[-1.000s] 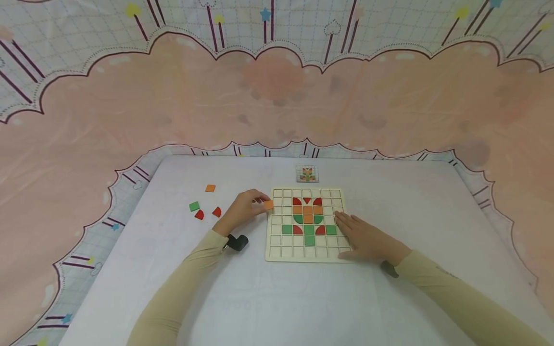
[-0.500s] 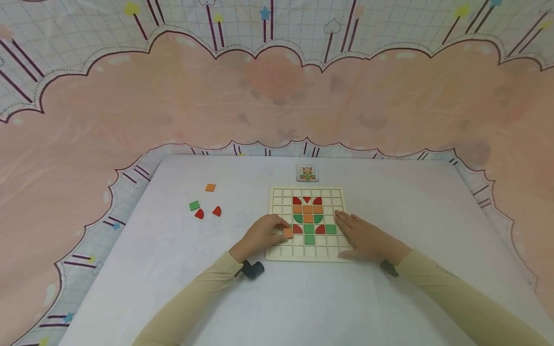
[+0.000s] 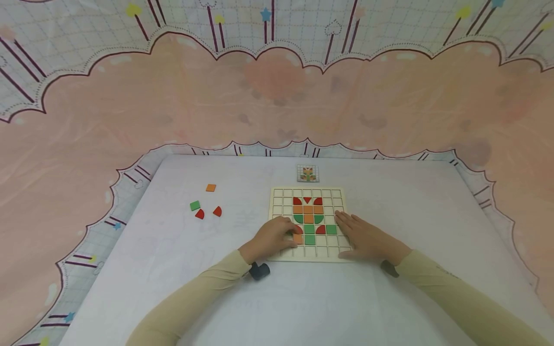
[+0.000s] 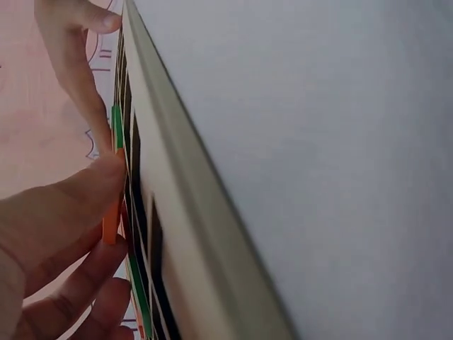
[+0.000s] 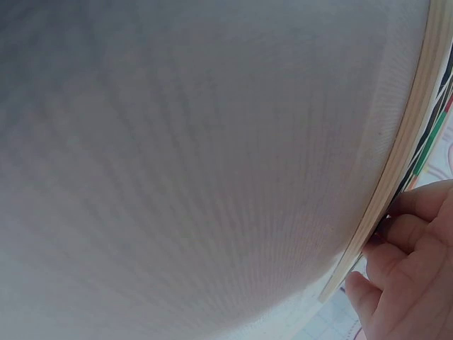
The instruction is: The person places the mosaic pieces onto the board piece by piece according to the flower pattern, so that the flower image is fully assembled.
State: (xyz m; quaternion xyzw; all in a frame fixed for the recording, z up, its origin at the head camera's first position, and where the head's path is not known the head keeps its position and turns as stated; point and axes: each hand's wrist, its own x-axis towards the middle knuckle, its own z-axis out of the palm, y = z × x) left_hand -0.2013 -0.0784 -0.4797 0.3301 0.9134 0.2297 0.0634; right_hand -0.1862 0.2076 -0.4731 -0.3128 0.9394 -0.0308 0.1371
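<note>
My left hand (image 3: 273,236) pinches an orange square tile (image 3: 297,239) between thumb and fingers, over the cell left of the lowest green tile (image 3: 309,240). The left wrist view shows the orange tile (image 4: 111,221) close against the board's face, slightly tilted. The pale gridded board (image 3: 277,193) carries a pattern of red, orange and green pieces; my left fingers partly cover its left side. On the board's right edge rests my right hand (image 3: 371,240), fingers extended. In the right wrist view its fingers (image 5: 414,202) touch the board's edge (image 5: 386,180).
Left of the board lie a loose orange tile (image 3: 210,188), a green square (image 3: 195,205) and two red quarter-round pieces, one nearer (image 3: 200,214) and one further right (image 3: 218,211). Behind the board is a small pattern card (image 3: 308,173). All lie on a white table (image 3: 389,187).
My left hand has carried the orange tile from the board's left edge, rightward and toward me, to beside the lowest green tile. The right hand stays on the board.
</note>
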